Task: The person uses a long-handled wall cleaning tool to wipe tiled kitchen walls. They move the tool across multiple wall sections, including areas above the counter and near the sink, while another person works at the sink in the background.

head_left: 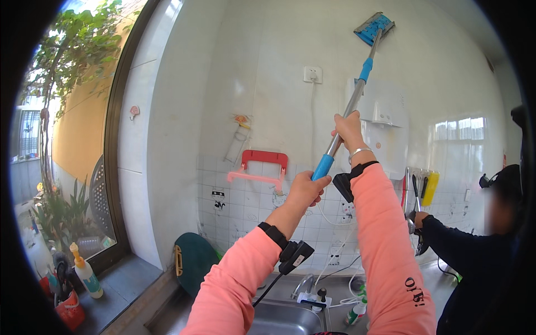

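Observation:
My left hand (305, 187) grips the blue lower end of a telescopic mop pole (355, 99). Higher up, my right hand (350, 129) is wrapped around the pole's metal tube. The pole slants up to the right, ending in a flat blue mop head (374, 28) against the upper wall. Whatever pad lies under the head faces the wall and is mostly hidden. Just right of my right hand hangs a white wall-mounted appliance (387, 142), partly behind the pole. Black devices are strapped at both my wrists.
A stainless sink (284, 316) with a faucet (302, 285) lies below my arms. A power strip (314, 300) and spray bottle (356, 312) stand beside it. A red folding rack (264, 157) and wall socket (313, 75) are ahead. At right, a person (473, 243) reaches toward hanging utensils (414, 188).

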The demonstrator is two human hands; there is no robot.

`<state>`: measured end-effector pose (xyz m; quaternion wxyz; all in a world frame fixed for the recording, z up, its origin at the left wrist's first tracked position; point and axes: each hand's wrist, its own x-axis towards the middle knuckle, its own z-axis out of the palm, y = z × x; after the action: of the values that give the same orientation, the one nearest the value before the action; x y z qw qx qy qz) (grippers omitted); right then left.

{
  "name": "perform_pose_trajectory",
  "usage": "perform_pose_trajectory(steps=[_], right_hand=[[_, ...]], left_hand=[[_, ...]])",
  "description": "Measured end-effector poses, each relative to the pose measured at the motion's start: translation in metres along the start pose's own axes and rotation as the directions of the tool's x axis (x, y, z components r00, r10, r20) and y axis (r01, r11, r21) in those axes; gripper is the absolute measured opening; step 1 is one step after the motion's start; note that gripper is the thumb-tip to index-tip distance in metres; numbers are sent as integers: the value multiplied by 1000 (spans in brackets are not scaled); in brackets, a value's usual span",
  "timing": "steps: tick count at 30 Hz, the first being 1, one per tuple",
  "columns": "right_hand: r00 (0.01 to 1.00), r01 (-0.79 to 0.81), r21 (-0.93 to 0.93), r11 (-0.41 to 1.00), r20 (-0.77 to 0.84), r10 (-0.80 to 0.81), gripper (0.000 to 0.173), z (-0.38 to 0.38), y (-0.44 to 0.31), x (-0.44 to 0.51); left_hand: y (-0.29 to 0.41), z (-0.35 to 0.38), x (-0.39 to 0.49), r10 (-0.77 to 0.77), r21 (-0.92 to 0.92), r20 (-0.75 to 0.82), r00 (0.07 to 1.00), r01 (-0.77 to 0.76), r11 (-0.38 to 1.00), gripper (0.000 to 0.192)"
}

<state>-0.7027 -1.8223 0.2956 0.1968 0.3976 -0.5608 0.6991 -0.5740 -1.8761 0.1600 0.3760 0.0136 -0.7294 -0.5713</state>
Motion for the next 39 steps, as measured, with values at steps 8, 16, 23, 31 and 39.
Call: perform_pose_trajectory(steps=[8, 16, 23, 31, 39], right_hand=[[992, 96, -53, 994, 87, -91, 52, 38, -28, -3], [922, 250, -137, 959, 337, -192, 55, 126, -48, -31], [873, 368, -174, 913, 403, -275, 41, 157, -68, -39], [917, 367, -88, 926, 204, -344, 28, 110, -81, 5], [985, 170, -16, 985, 8, -170, 37, 7, -56, 31]], left_hand=[[4, -26, -4, 18, -138, -79, 997, -28, 990, 23], [-18, -64, -28, -8, -352, -208, 978, -67, 934, 22], [9, -61, -41, -36, -385, -194, 980, -43, 922, 29], [53, -44, -16, -11, -238, -18, 1000, 6, 971, 31], [61, 7, 11, -31, 38, 110, 993, 27, 999, 30]])
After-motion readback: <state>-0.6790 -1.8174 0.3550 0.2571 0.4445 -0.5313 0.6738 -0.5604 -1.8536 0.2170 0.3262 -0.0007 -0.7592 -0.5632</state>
